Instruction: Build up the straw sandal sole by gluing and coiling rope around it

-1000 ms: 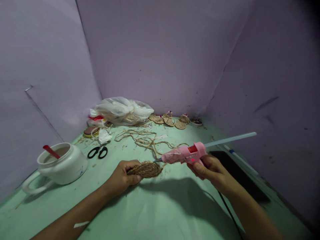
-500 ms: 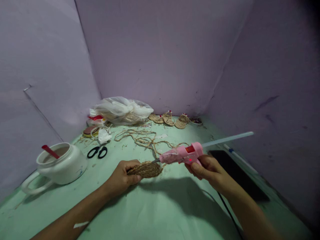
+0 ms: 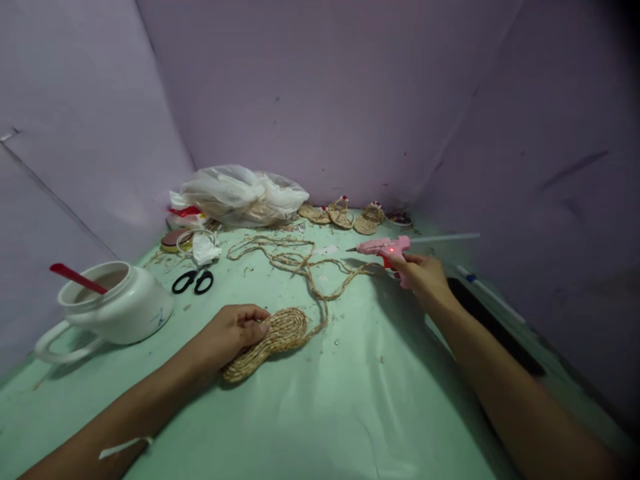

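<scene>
A coiled rope sole (image 3: pixel 283 330), shaped like a small slipper, lies on the green table surface. My left hand (image 3: pixel 240 333) grips its left edge, thumb on top. From the sole's right end a braided straw rope (image 3: pixel 325 303) runs back in loose loops over the table. My right hand (image 3: pixel 423 273) is closed around the handle of a pink hot glue gun (image 3: pixel 387 247), held farther back, its nozzle pointing left and apart from the sole. A clear glue stick (image 3: pixel 445 237) sticks out of the gun's rear, and a red light glows on its side.
To the left stand a white mug (image 3: pixel 120 307) with a red stick inside and black-handled scissors (image 3: pixel 194 281). Along the back wall lie a plastic bag (image 3: pixel 245 197) and several small woven slippers (image 3: pixel 341 215). A dark flat object (image 3: pixel 495 327) and a pen (image 3: pixel 490 295) lie right.
The glue gun has moved away from the sole, back and to the right. My left hand has turned the sole from its edge to lie flat on the table.
</scene>
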Demonstrator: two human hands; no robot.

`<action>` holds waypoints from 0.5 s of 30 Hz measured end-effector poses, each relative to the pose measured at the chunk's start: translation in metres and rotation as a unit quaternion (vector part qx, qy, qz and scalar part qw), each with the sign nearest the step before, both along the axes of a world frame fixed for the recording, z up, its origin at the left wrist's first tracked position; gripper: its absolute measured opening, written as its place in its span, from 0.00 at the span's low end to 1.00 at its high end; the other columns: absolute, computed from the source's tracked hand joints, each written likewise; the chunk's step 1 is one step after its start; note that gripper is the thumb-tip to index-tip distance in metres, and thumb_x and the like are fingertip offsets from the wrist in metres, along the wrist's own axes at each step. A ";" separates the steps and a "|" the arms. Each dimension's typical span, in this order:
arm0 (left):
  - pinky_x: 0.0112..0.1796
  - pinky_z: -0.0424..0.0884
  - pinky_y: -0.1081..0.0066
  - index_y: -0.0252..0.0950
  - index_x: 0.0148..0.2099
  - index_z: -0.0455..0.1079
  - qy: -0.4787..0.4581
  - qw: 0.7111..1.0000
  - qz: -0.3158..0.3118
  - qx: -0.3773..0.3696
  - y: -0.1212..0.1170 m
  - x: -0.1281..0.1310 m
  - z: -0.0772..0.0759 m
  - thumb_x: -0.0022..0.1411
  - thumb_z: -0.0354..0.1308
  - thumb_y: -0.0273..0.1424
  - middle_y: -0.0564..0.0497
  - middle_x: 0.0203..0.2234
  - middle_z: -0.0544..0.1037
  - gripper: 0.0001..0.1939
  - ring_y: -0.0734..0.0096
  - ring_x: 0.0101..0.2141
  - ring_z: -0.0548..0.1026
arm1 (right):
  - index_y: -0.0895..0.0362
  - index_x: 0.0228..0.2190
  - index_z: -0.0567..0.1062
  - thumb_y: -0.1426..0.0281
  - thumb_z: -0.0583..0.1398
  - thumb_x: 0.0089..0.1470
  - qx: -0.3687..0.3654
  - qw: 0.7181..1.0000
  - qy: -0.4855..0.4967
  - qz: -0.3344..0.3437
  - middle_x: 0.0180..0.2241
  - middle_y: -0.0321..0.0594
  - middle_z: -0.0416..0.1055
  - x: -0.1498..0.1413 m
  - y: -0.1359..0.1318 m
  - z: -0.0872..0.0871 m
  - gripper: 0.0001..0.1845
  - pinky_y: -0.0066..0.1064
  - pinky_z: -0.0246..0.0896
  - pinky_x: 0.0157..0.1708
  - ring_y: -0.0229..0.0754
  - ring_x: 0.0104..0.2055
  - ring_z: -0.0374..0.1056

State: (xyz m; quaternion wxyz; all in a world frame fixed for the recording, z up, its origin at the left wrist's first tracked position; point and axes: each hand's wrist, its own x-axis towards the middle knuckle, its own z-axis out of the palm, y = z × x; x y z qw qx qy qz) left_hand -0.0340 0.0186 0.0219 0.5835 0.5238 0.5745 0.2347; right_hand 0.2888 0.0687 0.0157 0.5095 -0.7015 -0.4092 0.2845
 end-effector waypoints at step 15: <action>0.48 0.63 0.60 0.36 0.47 0.72 0.313 0.891 -0.154 0.291 -0.016 0.003 -0.002 0.51 0.59 0.38 0.45 0.43 0.72 0.21 0.57 0.45 0.67 | 0.57 0.37 0.76 0.72 0.54 0.56 0.161 0.773 -0.370 0.489 0.37 0.44 0.76 -0.087 -0.044 -0.004 0.10 0.41 0.58 0.44 0.46 0.42 0.68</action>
